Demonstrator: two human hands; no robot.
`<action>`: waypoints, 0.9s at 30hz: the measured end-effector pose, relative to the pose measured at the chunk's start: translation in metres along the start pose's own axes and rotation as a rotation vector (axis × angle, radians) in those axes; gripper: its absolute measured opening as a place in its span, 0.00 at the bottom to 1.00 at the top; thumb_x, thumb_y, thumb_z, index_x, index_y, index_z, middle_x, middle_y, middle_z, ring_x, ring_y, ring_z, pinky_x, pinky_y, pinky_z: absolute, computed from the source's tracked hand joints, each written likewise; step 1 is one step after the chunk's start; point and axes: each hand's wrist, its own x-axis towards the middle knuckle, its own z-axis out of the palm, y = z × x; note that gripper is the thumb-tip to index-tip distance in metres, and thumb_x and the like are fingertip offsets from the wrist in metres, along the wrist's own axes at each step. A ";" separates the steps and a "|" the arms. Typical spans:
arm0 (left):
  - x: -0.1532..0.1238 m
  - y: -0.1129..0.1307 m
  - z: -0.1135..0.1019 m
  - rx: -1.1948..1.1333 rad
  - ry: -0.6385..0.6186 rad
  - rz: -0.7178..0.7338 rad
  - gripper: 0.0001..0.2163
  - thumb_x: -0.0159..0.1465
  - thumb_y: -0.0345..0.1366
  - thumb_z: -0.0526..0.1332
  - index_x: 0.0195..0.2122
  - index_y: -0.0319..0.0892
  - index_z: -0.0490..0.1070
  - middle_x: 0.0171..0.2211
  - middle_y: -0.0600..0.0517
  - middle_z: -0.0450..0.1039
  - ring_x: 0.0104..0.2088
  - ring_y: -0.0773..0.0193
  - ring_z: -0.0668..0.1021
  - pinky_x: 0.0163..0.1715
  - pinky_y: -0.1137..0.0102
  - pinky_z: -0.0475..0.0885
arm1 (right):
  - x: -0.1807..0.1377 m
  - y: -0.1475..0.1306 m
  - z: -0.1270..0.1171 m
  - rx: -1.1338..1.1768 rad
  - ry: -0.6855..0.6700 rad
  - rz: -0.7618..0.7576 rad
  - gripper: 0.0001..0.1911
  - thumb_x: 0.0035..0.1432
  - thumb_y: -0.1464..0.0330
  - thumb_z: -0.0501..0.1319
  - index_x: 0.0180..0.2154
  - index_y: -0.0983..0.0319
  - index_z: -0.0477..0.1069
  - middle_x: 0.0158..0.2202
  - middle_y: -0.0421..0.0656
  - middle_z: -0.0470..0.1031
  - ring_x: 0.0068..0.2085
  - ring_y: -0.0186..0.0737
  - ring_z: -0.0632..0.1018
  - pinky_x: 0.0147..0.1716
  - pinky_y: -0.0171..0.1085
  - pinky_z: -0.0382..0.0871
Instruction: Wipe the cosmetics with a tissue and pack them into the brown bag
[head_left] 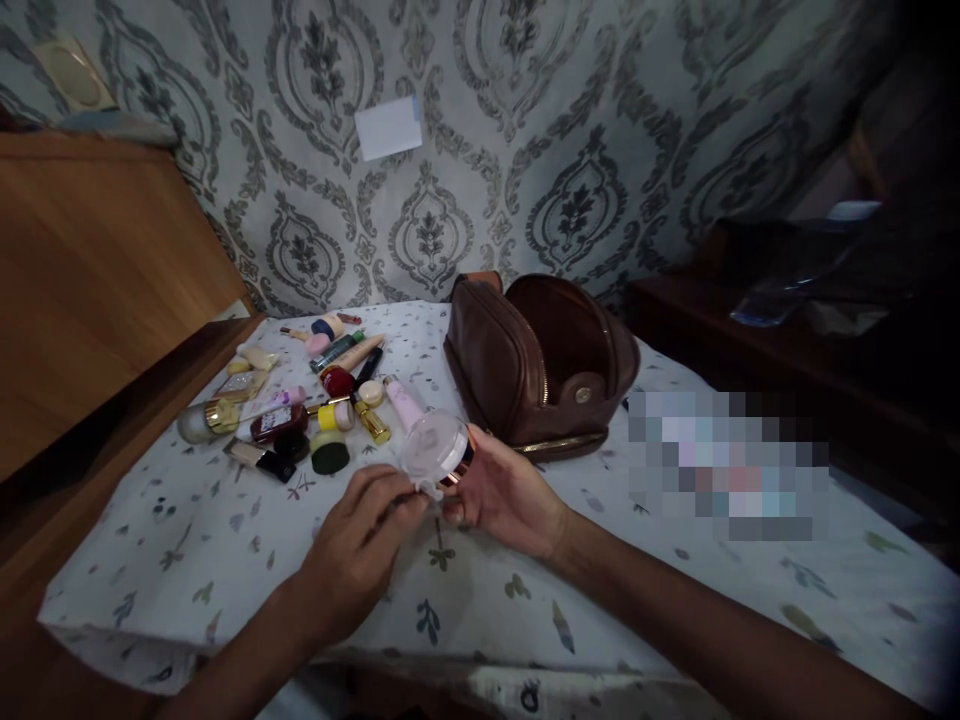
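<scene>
My right hand (504,492) grips a round compact (436,446) with a clear lid and a rose-gold rim, held tilted just above the table. My left hand (360,552) pinches at the compact's lower edge, fingers curled together. Both hands hover over the white leaf-patterned cloth (225,560). Just behind the compact stands a brown leather toiletry bag (536,365), unzipped and gaping open at the top.
Several cosmetics (300,400) lie scattered at the table's back left: tubes, small bottles, jars, a perfume bottle. A wooden headboard (90,280) rises on the left. Dark furniture (787,300) stands to the right. A blurred patch covers part of the cloth at right.
</scene>
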 end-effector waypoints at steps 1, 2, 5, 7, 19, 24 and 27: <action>-0.001 -0.001 0.001 -0.030 0.012 -0.047 0.11 0.65 0.18 0.54 0.45 0.34 0.70 0.43 0.43 0.68 0.47 0.58 0.70 0.47 0.64 0.72 | 0.000 -0.001 0.000 -0.005 -0.011 -0.002 0.19 0.57 0.53 0.63 0.39 0.61 0.71 0.31 0.41 0.76 0.30 0.35 0.78 0.25 0.30 0.70; -0.001 -0.002 0.001 -0.057 0.022 -0.091 0.11 0.65 0.18 0.53 0.44 0.36 0.70 0.43 0.44 0.68 0.47 0.59 0.70 0.48 0.64 0.71 | -0.001 -0.002 0.000 -0.016 -0.022 -0.006 0.19 0.57 0.53 0.62 0.40 0.61 0.71 0.32 0.41 0.77 0.31 0.36 0.78 0.25 0.30 0.70; -0.002 -0.006 0.002 -0.111 0.048 -0.219 0.10 0.66 0.21 0.52 0.42 0.40 0.69 0.44 0.46 0.68 0.47 0.61 0.72 0.47 0.67 0.71 | -0.002 -0.004 0.000 -0.063 -0.036 -0.011 0.21 0.58 0.51 0.60 0.42 0.61 0.71 0.33 0.44 0.78 0.31 0.37 0.78 0.24 0.30 0.68; -0.001 -0.009 0.002 -0.155 0.043 -0.299 0.09 0.67 0.23 0.52 0.41 0.42 0.69 0.44 0.47 0.68 0.47 0.61 0.73 0.45 0.68 0.71 | -0.003 -0.005 0.000 -0.087 -0.031 -0.009 0.22 0.57 0.50 0.60 0.42 0.62 0.71 0.33 0.44 0.78 0.30 0.37 0.78 0.23 0.29 0.67; 0.014 -0.013 -0.009 -0.486 0.068 -0.663 0.06 0.68 0.35 0.56 0.42 0.44 0.71 0.41 0.50 0.72 0.44 0.61 0.73 0.43 0.69 0.67 | -0.002 0.006 0.005 -0.483 0.086 -0.221 0.32 0.47 0.60 0.71 0.53 0.57 0.68 0.45 0.42 0.71 0.36 0.35 0.75 0.31 0.33 0.72; 0.019 -0.006 -0.011 -0.727 0.045 -0.894 0.12 0.67 0.43 0.57 0.46 0.42 0.69 0.37 0.52 0.72 0.33 0.65 0.73 0.31 0.73 0.68 | -0.002 0.008 0.003 -1.006 0.257 -0.522 0.33 0.45 0.65 0.71 0.53 0.58 0.65 0.47 0.45 0.71 0.45 0.42 0.74 0.45 0.41 0.70; 0.021 -0.003 -0.006 -0.888 0.024 -0.956 0.17 0.64 0.45 0.61 0.50 0.43 0.67 0.42 0.50 0.73 0.39 0.62 0.75 0.38 0.71 0.71 | -0.005 0.007 0.005 -1.317 0.332 -0.737 0.34 0.46 0.68 0.69 0.56 0.58 0.63 0.49 0.47 0.69 0.49 0.47 0.72 0.49 0.45 0.70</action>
